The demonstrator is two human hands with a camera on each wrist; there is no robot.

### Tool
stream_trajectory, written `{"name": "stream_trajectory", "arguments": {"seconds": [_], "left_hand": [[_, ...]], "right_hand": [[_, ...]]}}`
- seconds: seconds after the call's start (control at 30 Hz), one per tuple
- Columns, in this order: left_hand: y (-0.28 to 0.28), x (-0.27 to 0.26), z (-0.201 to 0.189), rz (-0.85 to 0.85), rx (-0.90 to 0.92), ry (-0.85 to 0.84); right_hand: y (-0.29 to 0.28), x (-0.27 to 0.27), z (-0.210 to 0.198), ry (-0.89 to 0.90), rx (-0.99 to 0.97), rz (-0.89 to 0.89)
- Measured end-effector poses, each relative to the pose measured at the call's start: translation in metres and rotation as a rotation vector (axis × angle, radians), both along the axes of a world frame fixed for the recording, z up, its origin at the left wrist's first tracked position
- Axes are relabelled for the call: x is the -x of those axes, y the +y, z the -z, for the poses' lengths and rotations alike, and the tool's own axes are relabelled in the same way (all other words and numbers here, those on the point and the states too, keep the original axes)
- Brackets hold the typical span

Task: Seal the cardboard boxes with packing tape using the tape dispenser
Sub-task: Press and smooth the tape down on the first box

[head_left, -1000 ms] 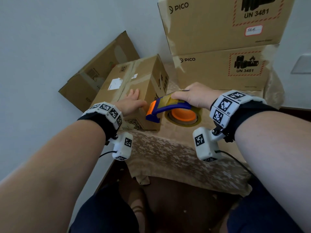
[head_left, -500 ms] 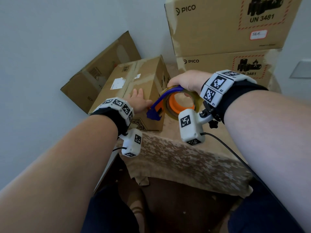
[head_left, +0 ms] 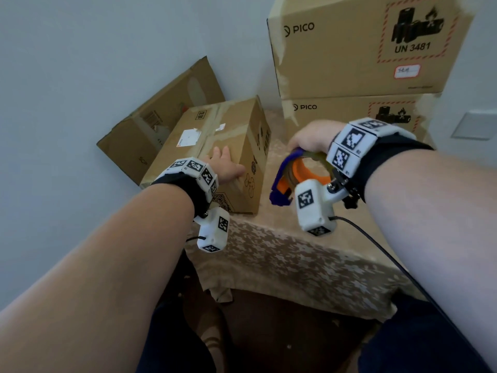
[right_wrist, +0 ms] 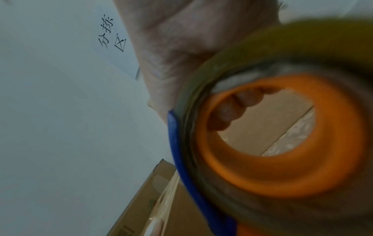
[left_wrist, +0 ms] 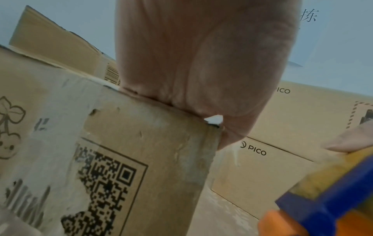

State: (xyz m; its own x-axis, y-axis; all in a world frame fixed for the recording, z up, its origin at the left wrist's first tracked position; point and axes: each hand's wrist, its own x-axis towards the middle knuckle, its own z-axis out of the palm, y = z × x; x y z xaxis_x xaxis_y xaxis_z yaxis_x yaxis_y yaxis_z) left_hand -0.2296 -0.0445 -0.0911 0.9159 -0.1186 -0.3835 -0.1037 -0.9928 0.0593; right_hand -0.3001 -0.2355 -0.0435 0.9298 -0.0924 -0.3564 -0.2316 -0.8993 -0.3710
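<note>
With your left hand [head_left: 224, 168] flat on the small box [head_left: 215, 146] on the table [head_left: 282, 254], and your right hand [head_left: 312, 138] gripping the raised tape dispenser [head_left: 298, 175] beside it, set the tape squarely on the seam.

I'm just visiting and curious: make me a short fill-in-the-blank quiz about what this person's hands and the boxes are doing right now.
1. The left hand rests flat on top of the small ____ box.
2. The right hand grips the tape dispenser, whose inner ring is ____.
3. The two stacked boxes behind are printed with the brand word ____.
4. The tape dispenser is held ____ the tablecloth, not resting on it.

Missing words: cardboard; orange; PICO; above
</note>
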Motion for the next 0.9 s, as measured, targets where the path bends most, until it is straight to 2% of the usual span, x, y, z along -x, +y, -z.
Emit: {"name": "stream_trajectory", "arguments": {"seconds": [0.07, 0.13, 0.2, 0.33, 0.53, 0.63, 0.77, 0.83, 0.9], "left_hand": [[-0.001, 0.001, 0.0, -0.009, 0.015, -0.002], [-0.004, 0.004, 0.0, -0.02, 0.026, -0.008], [-0.006, 0.007, 0.0, -0.026, 0.025, -0.028], [-0.006, 0.006, 0.002, -0.031, 0.024, -0.041], [-0.009, 0.011, -0.001, -0.018, -0.007, -0.059], [-0.008, 0.013, -0.002, 0.0, -0.006, -0.073], [0.006, 0.01, -0.013, 0.156, -0.029, 0.013], [0.018, 0.01, -0.018, 0.274, -0.033, 0.045], [0.031, 0.012, -0.018, 0.365, -0.046, 0.006]], "right_hand": [[-0.008, -0.001, 0.008, -0.038, 0.048, 0.066], [-0.012, 0.001, 0.013, -0.108, -0.007, 0.222], [-0.014, 0.002, 0.017, -0.19, -0.023, 0.271], [-0.018, 0.01, 0.036, -0.205, 0.158, 0.177], [-0.022, 0.025, 0.067, 0.047, 0.333, 0.044], [-0.02, 0.026, 0.074, 0.083, 0.361, 0.006], [-0.013, 0.023, 0.06, -0.095, 0.231, 0.062], [-0.002, 0.018, 0.049, -0.198, 0.171, 0.01], [0.014, 0.015, 0.04, -0.264, 0.131, -0.038]]}}
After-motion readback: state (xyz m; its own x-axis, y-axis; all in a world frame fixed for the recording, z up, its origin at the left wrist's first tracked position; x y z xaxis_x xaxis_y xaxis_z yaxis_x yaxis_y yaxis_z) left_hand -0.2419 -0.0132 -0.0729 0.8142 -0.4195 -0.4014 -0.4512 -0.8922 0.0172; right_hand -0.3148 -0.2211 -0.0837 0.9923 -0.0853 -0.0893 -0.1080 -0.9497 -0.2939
